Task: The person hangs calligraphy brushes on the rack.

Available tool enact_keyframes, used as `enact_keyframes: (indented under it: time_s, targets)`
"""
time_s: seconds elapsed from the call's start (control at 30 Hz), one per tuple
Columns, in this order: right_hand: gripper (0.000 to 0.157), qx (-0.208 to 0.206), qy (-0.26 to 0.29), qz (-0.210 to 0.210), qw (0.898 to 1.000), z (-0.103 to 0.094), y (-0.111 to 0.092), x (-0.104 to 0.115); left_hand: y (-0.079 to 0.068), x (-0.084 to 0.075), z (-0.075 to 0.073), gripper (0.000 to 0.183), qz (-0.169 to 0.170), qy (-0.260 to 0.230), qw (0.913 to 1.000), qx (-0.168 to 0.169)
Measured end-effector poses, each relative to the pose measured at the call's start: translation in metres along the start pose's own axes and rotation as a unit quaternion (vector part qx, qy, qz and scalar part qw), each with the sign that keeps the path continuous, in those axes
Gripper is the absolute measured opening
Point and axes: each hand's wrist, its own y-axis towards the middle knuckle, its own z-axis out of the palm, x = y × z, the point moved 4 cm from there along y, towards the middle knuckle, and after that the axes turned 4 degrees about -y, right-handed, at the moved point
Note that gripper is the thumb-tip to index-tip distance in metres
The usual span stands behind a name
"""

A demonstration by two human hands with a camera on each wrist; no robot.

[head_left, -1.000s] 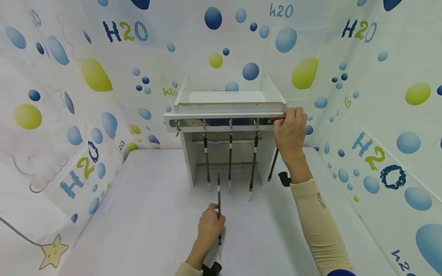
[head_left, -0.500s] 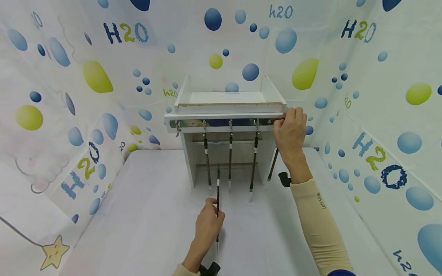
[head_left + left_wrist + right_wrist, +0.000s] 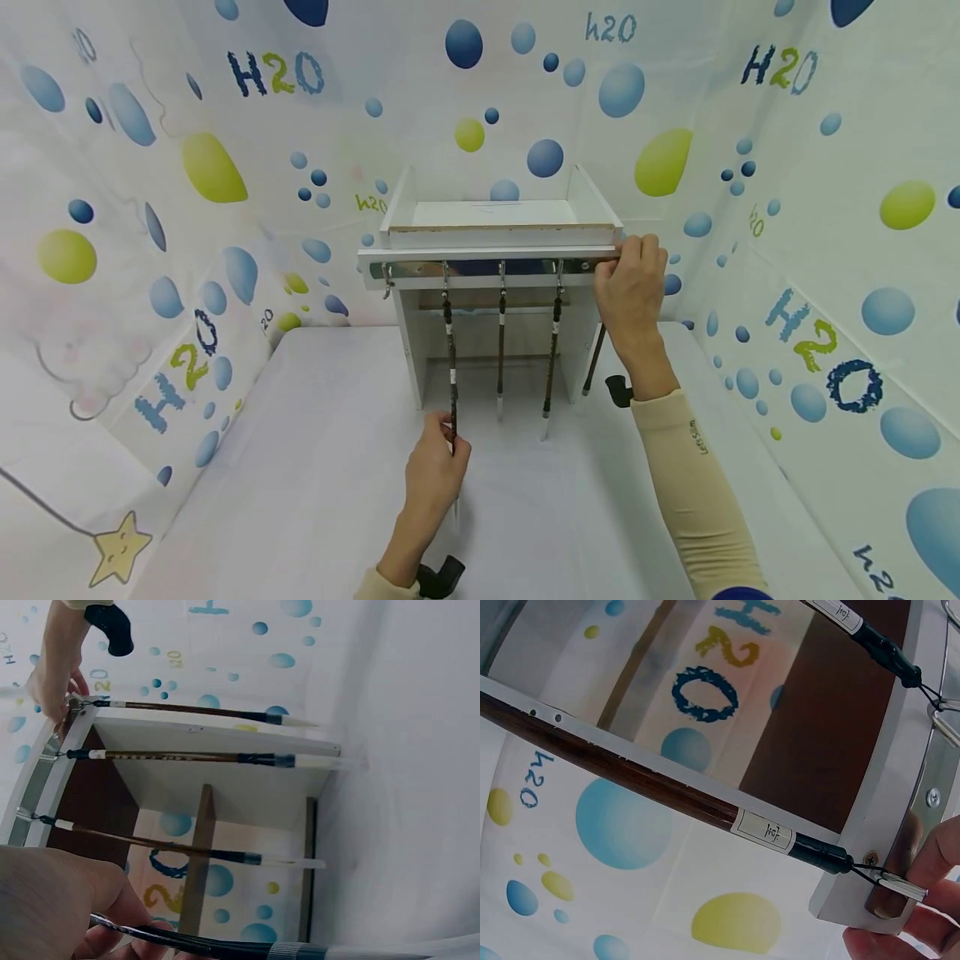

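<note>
A dark calligraphy brush (image 3: 225, 948) with a pale tip is pinched by my left hand (image 3: 435, 471), loop end up and tip down, in front of the shelf. In the head view it overlaps a hanging brush. My right hand (image 3: 632, 287) grips the right end of the metal hook rail (image 3: 476, 267); in the right wrist view its fingers (image 3: 934, 859) lie around the rail's end beside a hook. From that hook a brown-handled brush (image 3: 630, 765) hangs by its cord loop. Two more brushes hang in plain sight, a middle one (image 3: 501, 350) and a thicker one (image 3: 553, 354).
The rail is fixed to the front of a white wooden shelf (image 3: 495, 252) with an open tray on top. Its leftmost hook (image 3: 387, 283) carries nothing. A white cloth (image 3: 322, 467) covers the table, and printed sheets (image 3: 480, 100) wall in the back and sides.
My left hand has moved left and up in the head view, carrying the brush toward the left end of the rail. The right hand has stayed on the rail's end.
</note>
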Motion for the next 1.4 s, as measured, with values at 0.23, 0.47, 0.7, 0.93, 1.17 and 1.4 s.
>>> enact_keyframes:
  time_s: [0.23,0.47,0.7,0.93,1.17,1.4]
  targets:
    - [0.013,-0.002,0.000,-0.002,1.000,-0.001,0.000,0.001,0.010,-0.002,-0.020,0.033,0.007,-0.004,0.9998,-0.019]
    - [0.014,-0.001,-0.004,-0.004,1.000,-0.001,0.001,0.000,0.021,0.000,-0.036,0.036,0.011,0.002,0.9992,-0.040]
    - [0.014,-0.001,-0.001,-0.002,1.000,0.000,0.001,-0.001,0.028,0.002,-0.050,0.037,0.003,-0.003,0.9990,-0.044]
    - [0.013,0.006,0.001,0.000,1.000,0.000,-0.003,-0.001,0.034,0.003,-0.061,0.036,0.012,-0.003,0.9977,-0.067]
    - [0.013,0.001,-0.001,-0.004,1.000,0.000,-0.002,-0.001,0.039,0.004,-0.065,0.035,0.017,0.000,0.9970,-0.075]
    - [0.014,-0.003,0.000,-0.005,1.000,0.000,-0.001,-0.001,0.039,0.004,-0.067,0.035,0.005,-0.001,0.9977,-0.068]
